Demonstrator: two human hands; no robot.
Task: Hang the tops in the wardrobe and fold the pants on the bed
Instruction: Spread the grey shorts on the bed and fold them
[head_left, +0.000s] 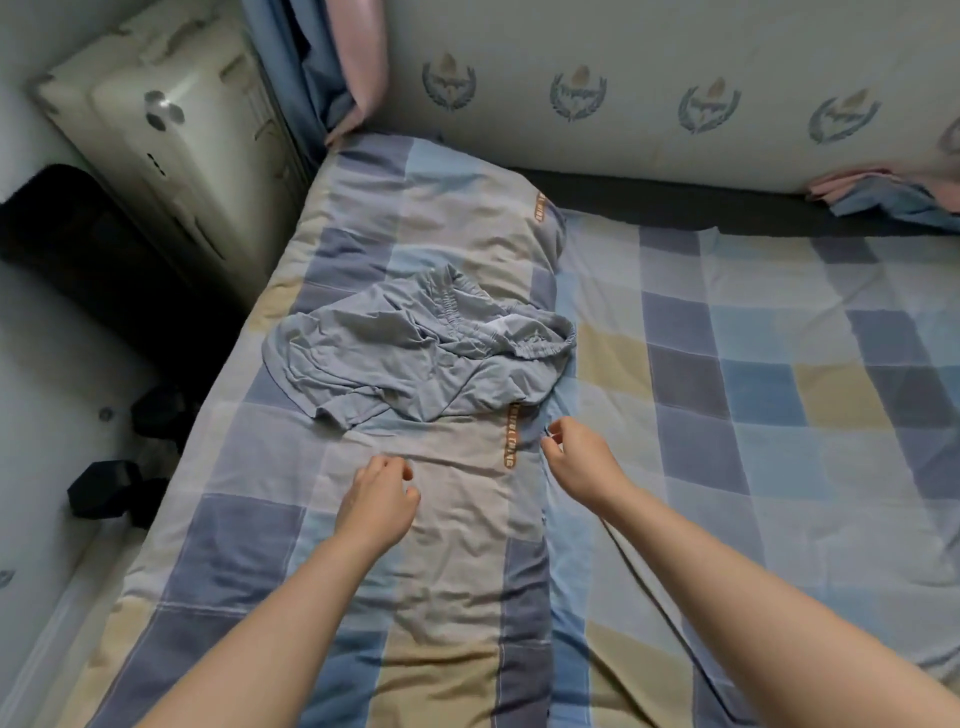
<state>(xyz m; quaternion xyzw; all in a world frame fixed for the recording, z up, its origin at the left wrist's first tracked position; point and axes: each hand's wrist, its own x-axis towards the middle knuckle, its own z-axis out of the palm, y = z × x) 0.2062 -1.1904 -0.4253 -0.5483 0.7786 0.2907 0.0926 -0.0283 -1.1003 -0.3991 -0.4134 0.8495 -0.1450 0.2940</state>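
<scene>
Grey-blue crumpled cotton pants (415, 348) lie unfolded on checked bed (727, 364), just beyond your hands. Left hand (379, 499), right hand (576, 457): fingers loosely curled, empty. Folding step pending; next, likely grasp waistband, spread flat.

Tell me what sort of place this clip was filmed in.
Most likely a small bedroom: a bed with a checked sheet, a pillow at its head, and a crumpled pair of pale blue pants lying on it, with curtains in the corner.

pants (415, 353) | grey-blue, crumpled, unfolded | on bed (727, 467)
</scene>
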